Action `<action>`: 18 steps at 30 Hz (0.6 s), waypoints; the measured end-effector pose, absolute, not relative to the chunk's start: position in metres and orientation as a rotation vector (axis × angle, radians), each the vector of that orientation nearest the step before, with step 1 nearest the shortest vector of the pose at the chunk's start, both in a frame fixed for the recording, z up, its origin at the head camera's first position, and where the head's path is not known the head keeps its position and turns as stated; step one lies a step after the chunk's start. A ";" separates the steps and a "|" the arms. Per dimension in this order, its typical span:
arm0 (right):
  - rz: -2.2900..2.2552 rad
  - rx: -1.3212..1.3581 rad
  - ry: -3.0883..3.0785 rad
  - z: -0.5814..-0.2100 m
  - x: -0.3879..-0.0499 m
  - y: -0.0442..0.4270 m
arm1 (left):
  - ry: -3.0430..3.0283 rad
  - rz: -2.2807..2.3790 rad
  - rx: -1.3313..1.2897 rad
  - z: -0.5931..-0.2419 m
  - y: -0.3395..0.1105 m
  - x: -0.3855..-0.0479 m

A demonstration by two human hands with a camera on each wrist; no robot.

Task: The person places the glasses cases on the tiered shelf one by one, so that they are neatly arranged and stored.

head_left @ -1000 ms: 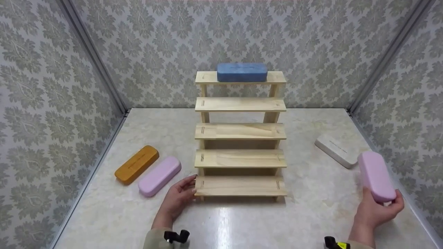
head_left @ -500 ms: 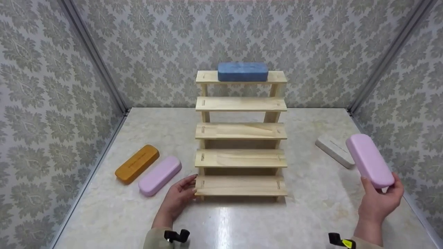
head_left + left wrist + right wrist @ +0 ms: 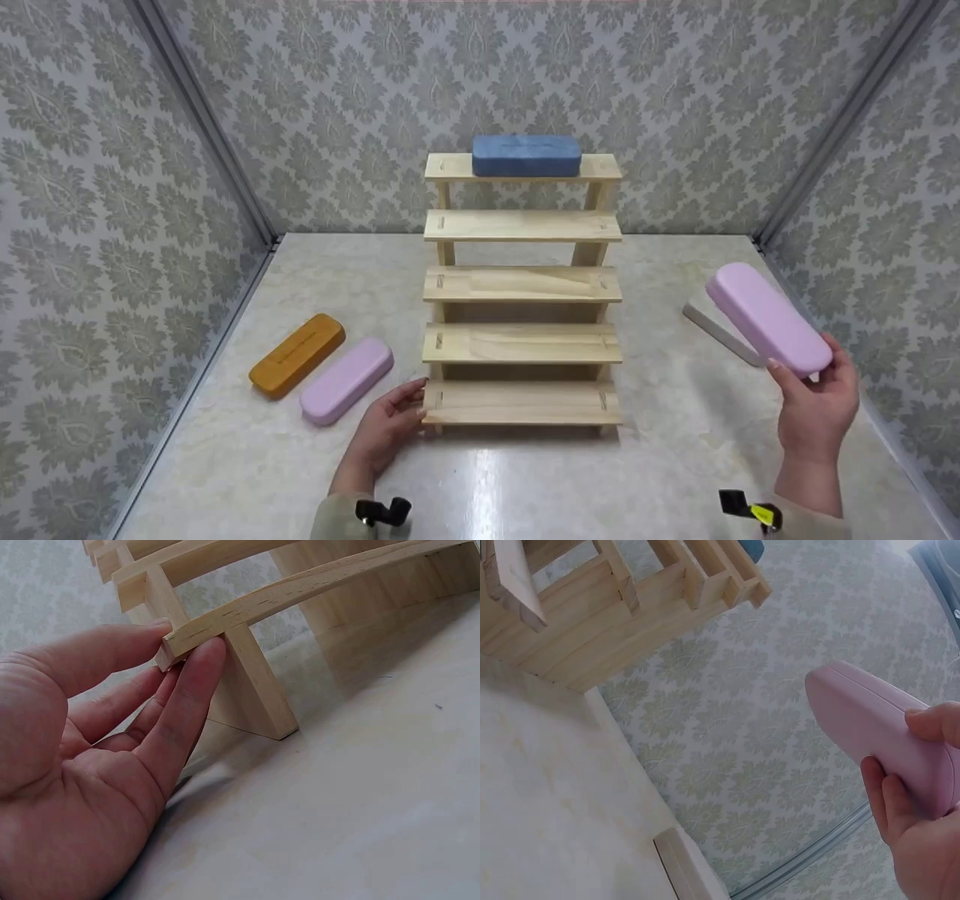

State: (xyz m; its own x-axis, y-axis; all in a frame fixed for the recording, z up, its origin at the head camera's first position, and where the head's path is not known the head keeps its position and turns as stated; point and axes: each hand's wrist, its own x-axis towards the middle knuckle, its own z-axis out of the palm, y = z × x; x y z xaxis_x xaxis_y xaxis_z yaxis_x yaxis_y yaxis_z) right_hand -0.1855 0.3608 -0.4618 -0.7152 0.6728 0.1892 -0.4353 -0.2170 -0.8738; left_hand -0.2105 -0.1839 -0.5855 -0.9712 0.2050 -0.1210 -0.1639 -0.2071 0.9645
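Patterned walls [image 3: 517, 75] rise at the back and on both sides, with grey metal strips [image 3: 202, 112] along the corners. Between them spreads the pale, marbled bench [image 3: 652, 465]. A wooden rack [image 3: 523, 285] with five stepped shelves stands upright in the middle of it.

The left hand [image 3: 386, 427] has its grip on the left end of the lowest shelf, fingertips pressed above and below the board, as the left wrist view shows. The right hand [image 3: 817, 412] has its grip closed around the near end of a pink case [image 3: 769, 319], thumb on one side and fingers on the other. That case is held tilted, clear of the bench, on the right and well apart from the rack; a seam runs along its side.

In the head view it partly hides a white case [image 3: 718, 330] lying flat on the bench. A blue case [image 3: 526, 156] rests lengthwise on the top shelf. Left of the rack, a second pink case [image 3: 346, 381] and an orange case [image 3: 297, 356] lie slantwise just beside each other, nearly parallel.

Smallest are the black clips at the wrists; the right one bears a yellow tab [image 3: 763, 514].
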 end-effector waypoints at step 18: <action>2.205 0.004 -1.374 -0.417 -0.215 0.345 | 1.836 2.250 0.058 -0.586 -0.185 -0.211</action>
State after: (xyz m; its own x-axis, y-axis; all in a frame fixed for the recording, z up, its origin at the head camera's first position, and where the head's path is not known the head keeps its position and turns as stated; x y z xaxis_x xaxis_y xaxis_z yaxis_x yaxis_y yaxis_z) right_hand -0.2150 0.3447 -0.4175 -0.8560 0.4372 0.2761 -0.4405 -0.3370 -0.8321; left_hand -0.2112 -0.1847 -0.5863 -0.9711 0.2071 -0.1182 -0.1573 -0.1840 0.9703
